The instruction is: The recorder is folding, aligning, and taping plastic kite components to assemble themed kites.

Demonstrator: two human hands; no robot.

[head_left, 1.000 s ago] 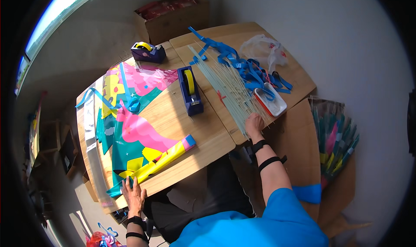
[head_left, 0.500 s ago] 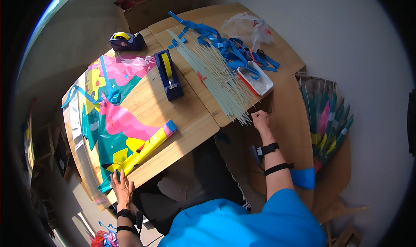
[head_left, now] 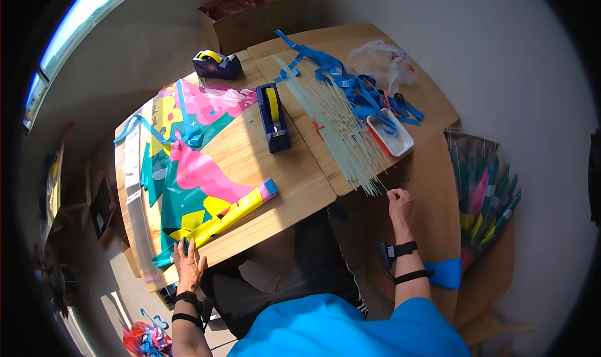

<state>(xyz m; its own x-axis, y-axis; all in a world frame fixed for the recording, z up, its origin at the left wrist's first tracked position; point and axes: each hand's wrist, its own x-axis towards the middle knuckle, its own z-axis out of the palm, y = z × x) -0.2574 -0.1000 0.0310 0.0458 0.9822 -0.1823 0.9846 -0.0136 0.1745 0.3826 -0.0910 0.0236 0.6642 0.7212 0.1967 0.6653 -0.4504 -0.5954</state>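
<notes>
My left hand (head_left: 189,268) rests with its fingers apart at the table's near left edge, on the lower end of a thin printed plastic sheet (head_left: 203,169) in pink, green and yellow. The sheet's near border is folded or rolled into a yellow strip (head_left: 228,221) with a blue end. My right hand (head_left: 400,207) is closed in a pinch past the near ends of a loose heap of thin pale rods (head_left: 341,128). One thin rod (head_left: 382,185) runs from the heap to its fingertips.
Two tape dispensers, one nearer (head_left: 273,119) and one farther (head_left: 216,65), stand on the wooden table (head_left: 300,197). Blue ribbon strips (head_left: 335,66), a white tray (head_left: 397,141) and a clear plastic bag (head_left: 385,63) lie beyond the rods. Rolled coloured pieces (head_left: 485,194) fill a box at right.
The whole view has shifted, with the table now lower and farther right. My right hand has drawn slightly away from the rod heap with one rod end. My left hand stays on the sheet.
</notes>
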